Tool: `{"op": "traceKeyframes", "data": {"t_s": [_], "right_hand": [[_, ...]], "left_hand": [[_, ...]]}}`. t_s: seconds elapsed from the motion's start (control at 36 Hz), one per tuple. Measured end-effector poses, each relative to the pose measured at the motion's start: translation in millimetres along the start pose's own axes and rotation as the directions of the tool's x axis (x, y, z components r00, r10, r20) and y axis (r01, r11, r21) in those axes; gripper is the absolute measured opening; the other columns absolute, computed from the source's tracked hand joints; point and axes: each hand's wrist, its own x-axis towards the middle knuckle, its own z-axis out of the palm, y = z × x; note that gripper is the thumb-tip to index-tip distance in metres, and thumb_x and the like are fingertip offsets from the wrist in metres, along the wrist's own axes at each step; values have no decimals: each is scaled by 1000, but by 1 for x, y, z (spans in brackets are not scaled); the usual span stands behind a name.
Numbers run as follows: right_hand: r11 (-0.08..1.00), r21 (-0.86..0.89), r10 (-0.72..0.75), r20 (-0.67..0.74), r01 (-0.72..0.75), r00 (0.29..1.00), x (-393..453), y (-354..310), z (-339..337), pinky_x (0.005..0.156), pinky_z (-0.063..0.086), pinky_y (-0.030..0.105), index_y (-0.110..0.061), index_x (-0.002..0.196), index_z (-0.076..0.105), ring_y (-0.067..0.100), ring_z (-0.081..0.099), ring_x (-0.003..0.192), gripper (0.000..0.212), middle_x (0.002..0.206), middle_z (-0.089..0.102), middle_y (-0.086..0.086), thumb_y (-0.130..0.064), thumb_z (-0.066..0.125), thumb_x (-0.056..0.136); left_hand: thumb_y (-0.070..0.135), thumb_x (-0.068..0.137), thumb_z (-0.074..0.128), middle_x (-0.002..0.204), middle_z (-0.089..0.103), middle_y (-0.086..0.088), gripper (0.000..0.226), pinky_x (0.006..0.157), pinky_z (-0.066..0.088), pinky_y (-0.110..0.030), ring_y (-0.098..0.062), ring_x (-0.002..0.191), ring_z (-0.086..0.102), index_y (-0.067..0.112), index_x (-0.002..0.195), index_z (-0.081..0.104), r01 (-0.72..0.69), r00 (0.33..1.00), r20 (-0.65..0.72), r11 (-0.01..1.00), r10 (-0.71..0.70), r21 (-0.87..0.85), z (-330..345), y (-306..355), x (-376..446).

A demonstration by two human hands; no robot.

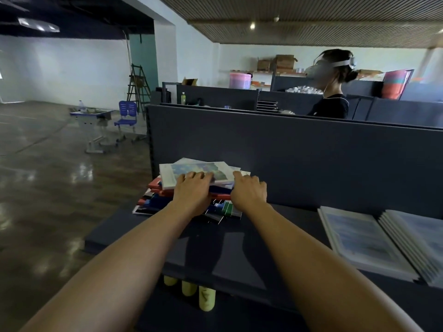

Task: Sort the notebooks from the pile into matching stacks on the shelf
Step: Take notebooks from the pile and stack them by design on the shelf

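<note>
A messy pile of notebooks (155, 200) with red, blue and green covers lies at the left end of the dark shelf (271, 236). On top sits a white notebook with a blue-green picture cover (187, 172). My left hand (193, 190) rests on that top notebook, fingers curled over its near edge. My right hand (249, 190) grips the right side of the same top notebooks. Two sorted stacks lie at the right: a blue-picture stack (362, 240) and a second fanned stack (417, 245) beside it.
A dark back panel (311, 164) rises behind the shelf. Yellow bottles (206, 298) stand on the lower shelf beneath. Another person (333, 92) with a headset stands beyond the panel. The shelf's left edge drops to a glossy floor with a blue chair (127, 116).
</note>
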Motion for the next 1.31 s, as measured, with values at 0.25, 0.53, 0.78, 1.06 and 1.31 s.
{"op": "traceKeyframes", "data": {"t_s": [0.25, 0.53, 0.78, 1.06, 1.31], "right_hand": [[994, 17, -104, -163, 109, 981, -12, 4, 5, 92, 33, 32, -16, 126, 50, 24, 42, 114, 41, 123, 51, 5, -11, 49, 86], [984, -25, -176, -199, 175, 964, -20, 45, 5, 114, 17, 37, -25, 149, 24, 24, 18, 141, 68, 154, 22, 3, -37, 58, 91], [880, -124, -473, -317, 459, 822, -57, 79, -13, 94, 52, 43, -9, 129, 58, 30, 57, 120, 68, 131, 59, 11, 2, 77, 64], [927, -272, -367, -514, 258, 775, -130, 177, -19, 59, 57, 37, -6, 107, 71, 30, 71, 88, 47, 106, 71, 13, 1, 75, 60], [945, -322, -239, -570, 54, 786, -197, 266, -42, 69, 57, 44, -1, 104, 72, 35, 70, 89, 44, 102, 71, 17, 8, 70, 61]], "left_hand": [[6, 92, 48, 133, 51, -4, 50, 107, 30, -41, -27, 127, 43, 23, 138, 42, 44, 992, -124, 995, -33, 85, 0, 1, -1], [-17, 78, 46, 128, 58, 1, 65, 112, 28, -38, -23, 119, 50, 18, 131, 58, -171, 961, -246, 970, 126, -171, -12, -5, -29], [-7, 84, 51, 138, 50, 0, 60, 103, 33, -30, -23, 127, 44, 19, 138, 49, -253, 941, -258, 962, 220, -102, -23, 35, -53], [13, 89, 57, 144, 38, -4, 68, 98, 38, -35, -26, 127, 41, 20, 149, 25, -141, 973, -199, 986, 121, -90, -17, 112, -66], [32, 100, 43, 141, 42, -6, 54, 95, 40, -39, -28, 127, 42, 20, 149, 23, -316, 948, -72, 942, 309, -114, 6, 218, -64]]}}
